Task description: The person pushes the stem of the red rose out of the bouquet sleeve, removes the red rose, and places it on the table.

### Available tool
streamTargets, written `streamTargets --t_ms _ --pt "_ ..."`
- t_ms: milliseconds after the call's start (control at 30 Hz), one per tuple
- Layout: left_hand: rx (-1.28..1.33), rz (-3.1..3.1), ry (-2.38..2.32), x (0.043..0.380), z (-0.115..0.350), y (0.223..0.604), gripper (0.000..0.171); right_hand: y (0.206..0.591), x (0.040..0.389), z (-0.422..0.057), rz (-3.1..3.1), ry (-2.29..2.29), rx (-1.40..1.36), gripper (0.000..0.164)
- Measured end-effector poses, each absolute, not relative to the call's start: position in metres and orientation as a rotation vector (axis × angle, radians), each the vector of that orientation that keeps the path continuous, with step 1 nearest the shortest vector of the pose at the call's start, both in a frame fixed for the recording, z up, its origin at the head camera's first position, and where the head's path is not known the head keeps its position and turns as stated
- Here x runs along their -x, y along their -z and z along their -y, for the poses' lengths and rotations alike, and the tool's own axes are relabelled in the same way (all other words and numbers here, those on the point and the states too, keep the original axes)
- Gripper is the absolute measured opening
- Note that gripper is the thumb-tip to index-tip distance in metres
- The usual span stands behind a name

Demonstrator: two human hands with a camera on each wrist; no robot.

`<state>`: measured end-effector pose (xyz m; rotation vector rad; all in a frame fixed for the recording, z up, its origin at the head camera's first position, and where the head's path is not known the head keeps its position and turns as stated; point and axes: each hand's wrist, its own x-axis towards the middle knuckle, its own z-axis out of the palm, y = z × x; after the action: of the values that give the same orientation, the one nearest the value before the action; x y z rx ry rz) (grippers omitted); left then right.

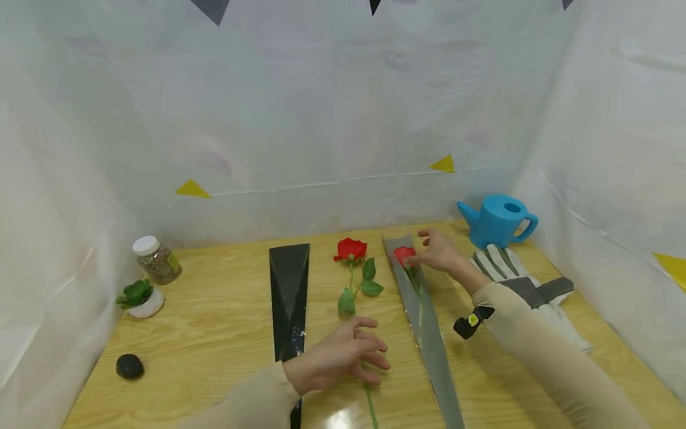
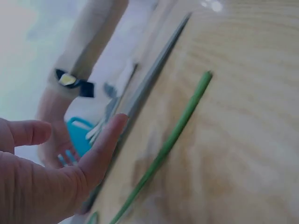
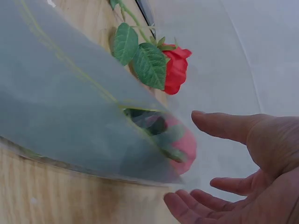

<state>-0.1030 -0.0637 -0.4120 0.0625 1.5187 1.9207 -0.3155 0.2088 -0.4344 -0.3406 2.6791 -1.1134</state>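
Note:
A red rose (image 1: 404, 255) lies inside a long grey flower sleeve (image 1: 435, 348) on the table. My right hand (image 1: 439, 253) is beside its bloom, fingers spread; the right wrist view has a gap between the fingertips and the sleeve's end. Left of that lies a loose red rose (image 1: 351, 248) with green leaves. Over its stem (image 2: 180, 123) hovers my left hand (image 1: 343, 353), fingers loosely extended and holding nothing. A black flower sleeve (image 1: 289, 274) lies farther left, its lower part partly hidden by the left wrist.
At the back right stands a blue watering can (image 1: 495, 220), with white and grey work gloves (image 1: 536, 298) in front. On the left are a white-lidded jar (image 1: 158, 260), a potted succulent (image 1: 142, 298) and a black stone (image 1: 130, 366). White sheeting (image 1: 332, 119) encloses the table.

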Motion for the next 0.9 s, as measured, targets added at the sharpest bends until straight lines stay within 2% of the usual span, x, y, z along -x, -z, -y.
streamTargets --t_ms 167,433,500,667,833,900 --pt "-0.014 -1.488 -1.820 0.097 0.037 0.427 0.060 0.410 0.288 -0.195 -2.445 1.247 0.117 0.100" --pt "-0.016 -1.402 -1.799 0.094 0.007 0.438 0.056 0.427 0.288 -0.198 -2.379 1.304 0.033 0.104" --pt "0.003 -1.410 -1.832 0.092 0.001 0.442 0.053 0.431 0.287 -0.201 -2.299 1.391 0.009 0.096" --pt "0.016 -1.449 -1.958 0.091 -0.013 0.450 0.054 0.436 0.285 -0.209 -2.120 1.586 -0.069 0.063" --pt "-0.064 -1.552 -2.029 0.095 -0.009 0.452 0.043 0.426 0.284 -0.209 -2.049 1.670 -0.062 0.054" --pt "-0.154 -1.665 -2.006 0.098 -0.003 0.450 0.041 0.416 0.284 -0.208 -1.992 1.742 -0.047 0.042"
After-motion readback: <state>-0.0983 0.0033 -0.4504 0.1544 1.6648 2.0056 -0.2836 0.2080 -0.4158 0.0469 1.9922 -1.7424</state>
